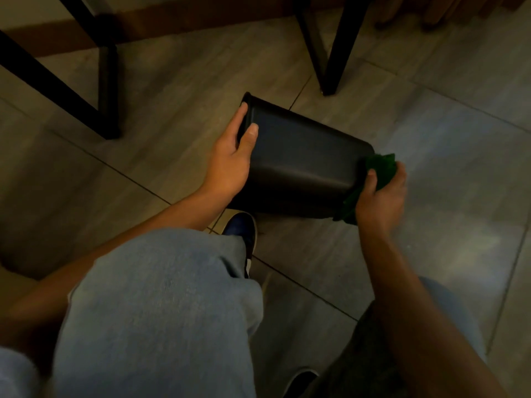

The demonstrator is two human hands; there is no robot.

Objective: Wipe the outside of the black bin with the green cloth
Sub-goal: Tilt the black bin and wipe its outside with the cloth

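Observation:
The black bin (301, 156) lies tipped on its side above the tiled floor, its rim to the upper left and its base to the right. My left hand (232, 156) grips the rim, thumb on the outer wall and fingers curled over the edge. The green cloth (379, 173) is bunched against the bin's base end. My right hand (382, 196) holds that cloth pressed to the bottom right corner of the bin. The bin's underside and inside are hidden.
Black furniture legs stand at the upper left (106, 90) and upper middle (330, 53). My knee in light blue trousers (161, 297) and a dark shoe (244, 234) sit just below the bin. Grey floor tiles (448, 139) stretch to the right.

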